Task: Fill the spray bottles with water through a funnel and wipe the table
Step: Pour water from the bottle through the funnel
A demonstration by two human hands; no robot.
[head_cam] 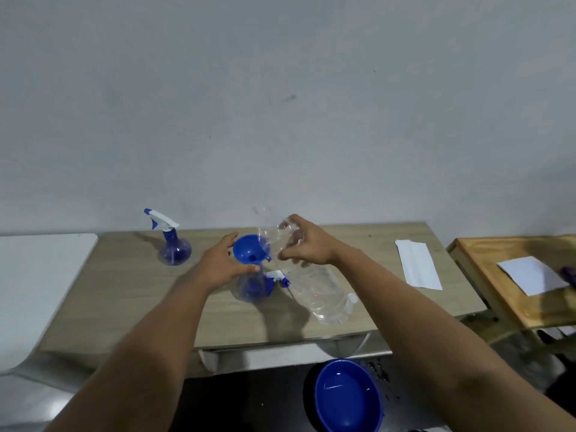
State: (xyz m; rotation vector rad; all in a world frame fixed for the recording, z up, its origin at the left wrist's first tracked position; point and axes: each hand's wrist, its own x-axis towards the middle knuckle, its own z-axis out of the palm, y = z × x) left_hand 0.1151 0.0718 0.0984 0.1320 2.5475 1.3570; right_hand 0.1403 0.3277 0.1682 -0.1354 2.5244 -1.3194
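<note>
An open blue-tinted spray bottle (252,286) stands mid-table with a blue funnel (249,248) in its neck. My left hand (223,265) is closed around the funnel's stem at the bottle neck. My right hand (304,244) grips a large clear plastic bottle (324,297) held at a slant, its far end against the funnel's rim. Whether its near end rests on the table I cannot tell. A detached white and blue spray head (279,276) lies just behind the open bottle. A second spray bottle (173,249), with its head on, stands at the back left.
A white folded cloth or paper (419,265) lies on the right of the wooden table (134,294). A blue bowl (346,397) holding water sits low in front of the table. A wooden side table (486,275) with a white sheet (530,274) stands right.
</note>
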